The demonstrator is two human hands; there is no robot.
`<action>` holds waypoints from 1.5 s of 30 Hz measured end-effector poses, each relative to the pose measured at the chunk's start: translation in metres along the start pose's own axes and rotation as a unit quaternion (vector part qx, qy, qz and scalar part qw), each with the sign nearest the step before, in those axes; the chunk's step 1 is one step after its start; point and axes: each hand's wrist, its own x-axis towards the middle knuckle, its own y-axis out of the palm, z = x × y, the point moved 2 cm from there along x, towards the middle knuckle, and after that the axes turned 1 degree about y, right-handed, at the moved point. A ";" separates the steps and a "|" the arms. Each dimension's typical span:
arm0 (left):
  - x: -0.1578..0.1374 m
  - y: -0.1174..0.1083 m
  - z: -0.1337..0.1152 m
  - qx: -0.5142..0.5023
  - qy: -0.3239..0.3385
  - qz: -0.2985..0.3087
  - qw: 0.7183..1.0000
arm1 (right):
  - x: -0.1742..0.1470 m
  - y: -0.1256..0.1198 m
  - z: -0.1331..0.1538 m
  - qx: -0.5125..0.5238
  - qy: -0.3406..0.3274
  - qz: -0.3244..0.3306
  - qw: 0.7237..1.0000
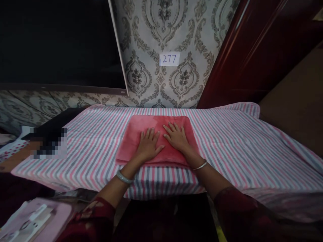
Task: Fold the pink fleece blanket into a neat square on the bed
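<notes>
A folded red-pink plush cloth (136, 126) lies flat in the middle of the striped cover (232, 134), close to its front edge. My left hand (148, 144) rests on the left-centre of the folded cloth, palm down, with the fingers spread and the thumb pointing right. On its right half lies my right hand (178, 137), also flat, the fingers apart and pointing up and left. Neither hand holds anything. The cloth's layered fold shows along the near edge. What is under my palms is hidden.
A large dark screen (58, 43) stands behind on the left. A paper marked 277 (169, 59) is on the patterned wall, and a dark red wooden panel (242, 50) leans at right. Low on the left is a pink object (60, 210) with white items on it.
</notes>
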 end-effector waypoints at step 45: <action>-0.088 0.022 -0.043 -0.024 0.095 -0.159 0.982 | 0.068 0.022 0.017 0.028 -0.124 0.021 0.992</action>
